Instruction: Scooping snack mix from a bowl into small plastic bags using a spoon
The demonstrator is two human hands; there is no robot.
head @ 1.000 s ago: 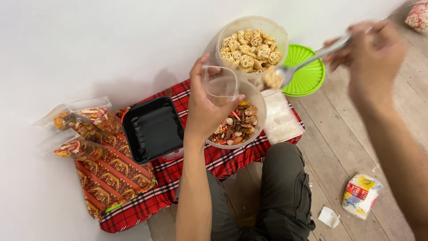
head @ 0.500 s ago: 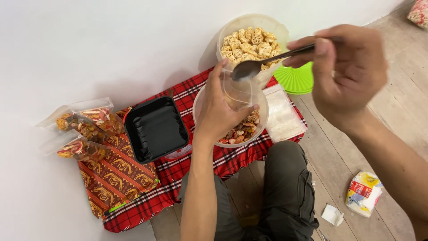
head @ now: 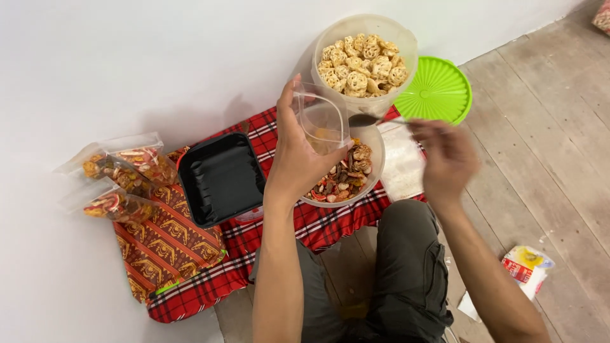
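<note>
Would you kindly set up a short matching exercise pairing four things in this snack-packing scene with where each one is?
Things:
1. clear plastic bag
2. spoon
3. green lid
4. black tray

Places:
A. on the wooden floor, right of the tub of ring crackers
B. held up in the left hand
C. on the red plaid cloth, left of the bowl of mixed snacks
D. in the right hand, above that bowl

Pairs: 1-B, 2-D, 3-A, 4-C

Single head-worn camera, looking steeply down over the person's own knees, facing the white wall (head: 127, 57), close range at arm's reach, red checked cloth (head: 330, 225) mid-frame, wooden floor (head: 546, 146) to the right, no second view
</note>
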